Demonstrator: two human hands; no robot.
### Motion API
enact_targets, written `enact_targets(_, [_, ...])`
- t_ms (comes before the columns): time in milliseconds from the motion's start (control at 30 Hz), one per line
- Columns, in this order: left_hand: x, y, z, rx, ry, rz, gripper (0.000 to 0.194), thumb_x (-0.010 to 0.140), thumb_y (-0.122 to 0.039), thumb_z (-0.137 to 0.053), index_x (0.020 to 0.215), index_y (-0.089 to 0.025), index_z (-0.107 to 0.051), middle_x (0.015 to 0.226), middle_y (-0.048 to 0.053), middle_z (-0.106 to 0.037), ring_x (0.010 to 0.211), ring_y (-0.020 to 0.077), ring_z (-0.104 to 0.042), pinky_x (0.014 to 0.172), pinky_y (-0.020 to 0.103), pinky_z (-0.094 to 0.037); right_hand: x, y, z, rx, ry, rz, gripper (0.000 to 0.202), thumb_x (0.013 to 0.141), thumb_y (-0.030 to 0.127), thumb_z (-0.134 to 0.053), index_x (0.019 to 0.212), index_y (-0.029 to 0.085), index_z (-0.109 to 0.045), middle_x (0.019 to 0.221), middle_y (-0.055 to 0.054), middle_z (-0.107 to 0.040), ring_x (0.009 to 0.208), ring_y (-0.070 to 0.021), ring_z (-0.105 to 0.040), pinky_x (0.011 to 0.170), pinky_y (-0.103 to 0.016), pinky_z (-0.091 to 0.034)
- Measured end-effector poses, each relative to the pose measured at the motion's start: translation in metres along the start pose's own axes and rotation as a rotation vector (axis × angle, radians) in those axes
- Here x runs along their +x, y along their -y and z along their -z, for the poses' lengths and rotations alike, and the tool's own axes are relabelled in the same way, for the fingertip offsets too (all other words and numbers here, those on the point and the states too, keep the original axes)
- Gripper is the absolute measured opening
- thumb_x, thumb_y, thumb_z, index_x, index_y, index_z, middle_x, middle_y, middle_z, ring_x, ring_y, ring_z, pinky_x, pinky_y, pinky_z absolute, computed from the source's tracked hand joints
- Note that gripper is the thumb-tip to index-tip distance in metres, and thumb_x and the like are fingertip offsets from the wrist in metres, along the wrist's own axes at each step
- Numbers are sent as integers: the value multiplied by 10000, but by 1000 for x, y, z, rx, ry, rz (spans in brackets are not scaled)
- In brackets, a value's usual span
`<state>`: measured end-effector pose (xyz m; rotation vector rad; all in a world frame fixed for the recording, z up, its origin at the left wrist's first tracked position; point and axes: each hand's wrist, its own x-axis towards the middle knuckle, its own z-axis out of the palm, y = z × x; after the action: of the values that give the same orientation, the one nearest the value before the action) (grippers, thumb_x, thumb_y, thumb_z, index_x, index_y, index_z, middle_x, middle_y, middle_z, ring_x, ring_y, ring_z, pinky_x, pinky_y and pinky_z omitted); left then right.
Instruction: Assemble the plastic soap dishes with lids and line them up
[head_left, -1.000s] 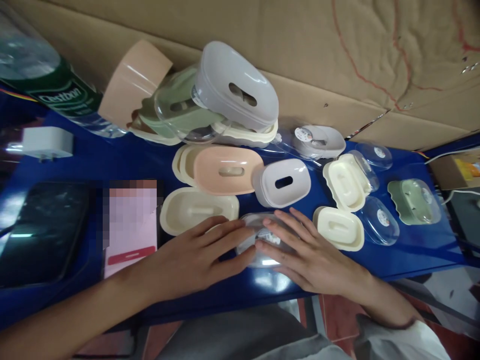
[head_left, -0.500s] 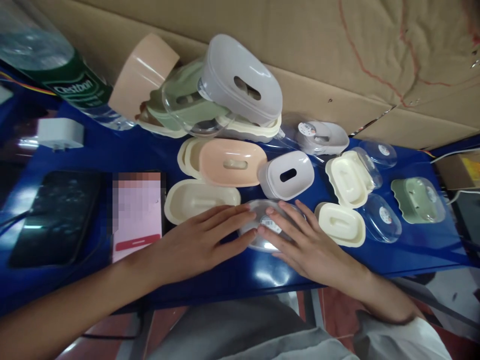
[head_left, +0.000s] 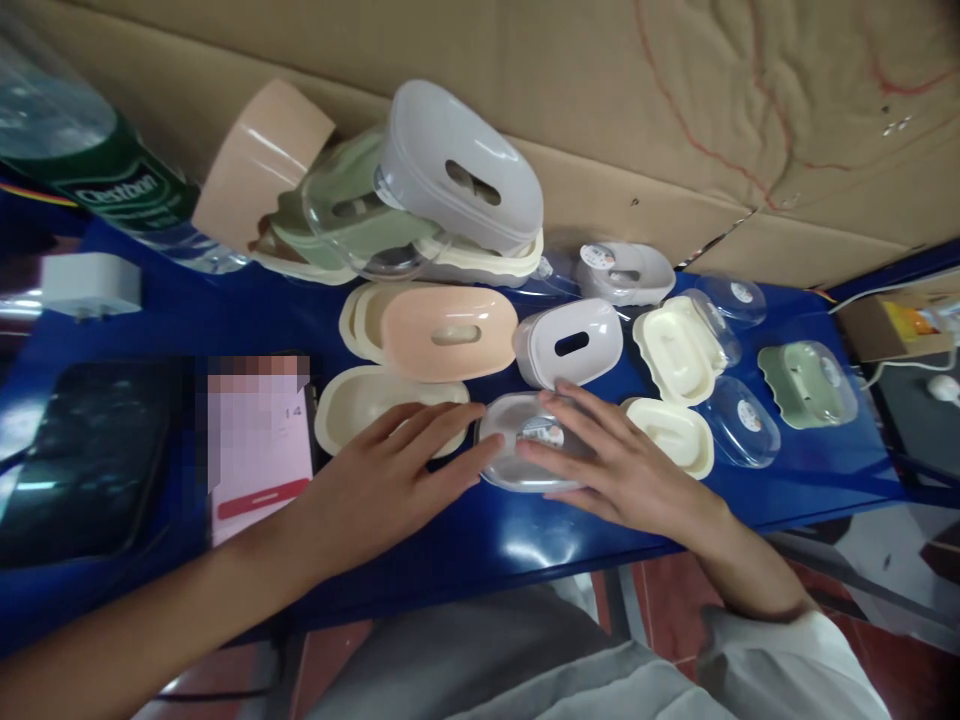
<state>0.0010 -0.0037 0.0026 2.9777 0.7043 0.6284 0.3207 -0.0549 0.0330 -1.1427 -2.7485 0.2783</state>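
A clear plastic lid (head_left: 510, 462) with a round printed sticker lies at the front middle of the table, over something greyish that I cannot make out. My right hand (head_left: 611, 460) rests on its right part, fingers spread, near the sticker. At the lid's left edge is my left hand (head_left: 409, 460), fingers stretched out and apart from one another. Partly behind my left hand sits a cream tray (head_left: 352, 405). A light grey box with an oval slot (head_left: 600, 330) stands just behind the lid, with a peach slotted box (head_left: 420, 330) beside it.
Grey, green and peach box parts are piled at the back, with a grey slotted box (head_left: 420, 165) on top. Cream trays (head_left: 675, 360) and clear lids (head_left: 739, 430) lie to the right. A phone (head_left: 259, 440), a charger (head_left: 90, 283) and a water bottle (head_left: 124, 175) are on the left.
My left hand has drawn back from the lid's top to its left edge. My right hand stays on the lid, its fingers slightly shifted. The whole view has moved slightly.
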Motion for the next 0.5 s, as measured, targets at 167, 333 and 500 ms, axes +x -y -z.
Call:
enact_targets(167, [6, 1, -2, 104, 34, 93, 397, 1062, -260, -641, 1446, -164, -608, 1446, 216, -678, 1183, 378, -736, 948, 526, -612, -7, -26, 27, 351, -68, -31, 800, 1056, 401, -719, 1747, 328, -324, 1788, -120, -355, 1656, -319, -360, 1318, -568, -393])
enact_targets(333, [7, 2, 3, 158, 66, 121, 306, 1058, -252, -619, 1349, -164, -658, 1400, 183, -703, 1050, 354, -745, 907, 531, -601, -29, -51, 52, 489, -169, -194, 694, 1087, 534, -631, 1712, 339, -401, 1722, -91, -483, 1608, -293, -452, 1320, -528, -389])
enact_targets(500, [7, 2, 4, 163, 61, 126, 254, 1042, -226, -620, 1284, -175, -681, 1342, 157, -725, 1035, 339, -746, 900, 513, -588, -66, -86, 65, 111, -610, -610, 681, 1106, 539, -561, 1687, 204, -442, 1702, -170, -489, 1552, -288, -522, 1267, -466, -437])
